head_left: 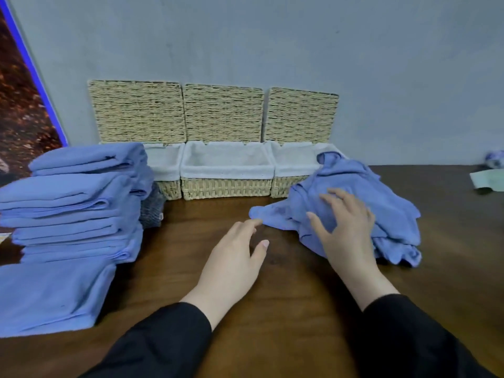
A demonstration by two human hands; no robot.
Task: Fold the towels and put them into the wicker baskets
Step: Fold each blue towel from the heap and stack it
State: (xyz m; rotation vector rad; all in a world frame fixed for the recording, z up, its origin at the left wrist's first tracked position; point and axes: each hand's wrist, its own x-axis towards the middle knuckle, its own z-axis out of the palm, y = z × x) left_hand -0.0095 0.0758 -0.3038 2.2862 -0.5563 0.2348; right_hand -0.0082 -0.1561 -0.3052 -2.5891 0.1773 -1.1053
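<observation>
My right hand [345,227] lies on the crumpled blue towel [354,197], its fingers [331,199] spread and released, holding nothing. My left hand [234,257] hovers just left of that towel, fingers relaxed and straight, the tips near the towel's loose corner; I cannot tell whether they touch it. The towel sits heaped on the dark wooden tabletop [191,241], and its far edge leans against the right wicker basket [294,165]. Left of that basket stand the middle wicker basket [226,184] and the left wicker basket [166,173], all white-lined with lids raised against the wall. Far left of the crumpled towel rises a stack of folded blue towels [73,205].
</observation>
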